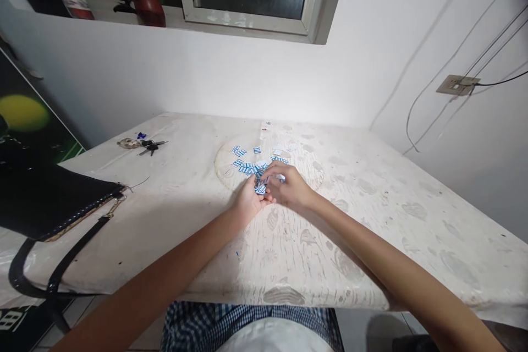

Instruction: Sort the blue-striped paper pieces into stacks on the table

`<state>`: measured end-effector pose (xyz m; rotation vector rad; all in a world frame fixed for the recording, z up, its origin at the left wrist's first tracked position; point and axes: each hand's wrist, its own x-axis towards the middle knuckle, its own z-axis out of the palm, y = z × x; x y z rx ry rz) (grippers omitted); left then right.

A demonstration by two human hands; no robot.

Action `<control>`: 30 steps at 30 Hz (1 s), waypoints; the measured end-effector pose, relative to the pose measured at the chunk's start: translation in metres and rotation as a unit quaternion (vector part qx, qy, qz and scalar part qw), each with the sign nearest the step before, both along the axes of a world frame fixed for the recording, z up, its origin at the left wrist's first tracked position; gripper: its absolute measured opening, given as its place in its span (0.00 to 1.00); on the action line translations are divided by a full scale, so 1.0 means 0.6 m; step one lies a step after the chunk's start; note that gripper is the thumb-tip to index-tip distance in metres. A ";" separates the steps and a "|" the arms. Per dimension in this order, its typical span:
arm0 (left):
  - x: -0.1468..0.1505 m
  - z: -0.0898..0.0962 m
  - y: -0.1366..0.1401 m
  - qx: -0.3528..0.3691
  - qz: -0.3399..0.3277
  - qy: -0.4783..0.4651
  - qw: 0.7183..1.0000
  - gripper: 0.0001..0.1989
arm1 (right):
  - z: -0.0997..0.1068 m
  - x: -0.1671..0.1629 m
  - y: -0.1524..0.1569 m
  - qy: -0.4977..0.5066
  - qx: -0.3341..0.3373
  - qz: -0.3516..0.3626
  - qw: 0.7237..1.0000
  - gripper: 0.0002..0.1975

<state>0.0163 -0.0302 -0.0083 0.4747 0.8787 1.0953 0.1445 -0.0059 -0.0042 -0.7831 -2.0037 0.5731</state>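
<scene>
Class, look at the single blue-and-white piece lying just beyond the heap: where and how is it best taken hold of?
The blue-and-white piece is probably best pinched by its left and right edges, coming down from above: it looks thin and flat, with bare tablecloth to either side, while the heap lies on its near side.

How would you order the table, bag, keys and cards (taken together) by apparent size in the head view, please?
Largest to smallest:
1. table
2. bag
3. cards, partly hidden
4. keys

No clearly readable lettering.
</scene>
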 end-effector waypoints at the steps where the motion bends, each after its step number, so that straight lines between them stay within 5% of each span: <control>1: 0.000 0.001 0.000 -0.006 0.000 -0.004 1.000 0.11 | -0.005 0.000 -0.003 -0.025 0.029 -0.004 0.999 0.12; 5: 0.000 0.001 0.000 -0.003 -0.002 -0.006 1.000 0.09 | -0.015 0.001 -0.002 -0.083 0.107 -0.024 0.990 0.16; 20: -0.004 -0.002 0.001 0.020 -0.050 0.008 0.998 0.08 | -0.016 0.004 -0.005 0.085 0.104 -0.037 0.990 0.13; 24: -0.005 -0.008 0.004 0.026 -0.065 0.007 0.998 0.08 | -0.018 -0.001 0.001 0.126 0.039 -0.056 0.990 0.09; 27: -0.006 -0.015 0.007 0.035 -0.064 0.018 0.997 0.07 | -0.021 -0.002 0.010 0.185 -0.080 -0.065 0.977 0.02; 30: -0.006 -0.016 0.007 0.043 -0.055 0.036 0.997 0.06 | -0.020 0.001 0.017 0.240 -0.199 -0.052 0.949 0.06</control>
